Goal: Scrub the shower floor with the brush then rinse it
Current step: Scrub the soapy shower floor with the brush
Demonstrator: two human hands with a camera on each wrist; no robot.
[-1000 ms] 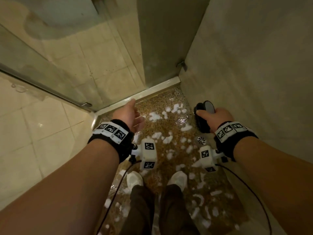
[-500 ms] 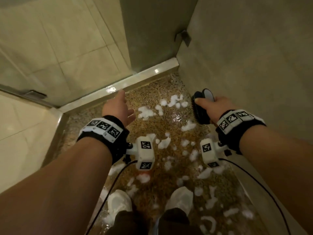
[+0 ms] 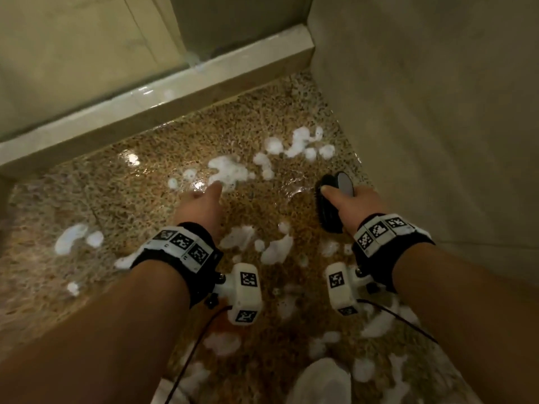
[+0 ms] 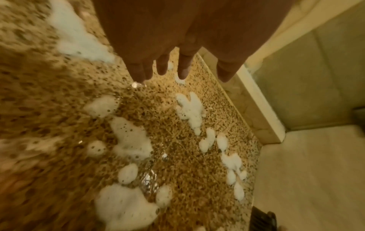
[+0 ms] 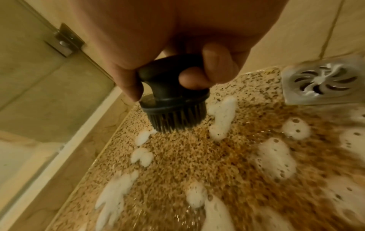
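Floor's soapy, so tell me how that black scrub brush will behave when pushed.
The scrub brush probably stays stiff: its bristles look straight. It seems light; the right hand holds its knob with thumb and fingers alone. On the wet, foam-patched shower floor it will likely glide easily.

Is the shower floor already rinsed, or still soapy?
Still soapy: white foam patches lie scattered over the wet speckled pebble shower floor; the right hand holds the round black scrubbing brush.
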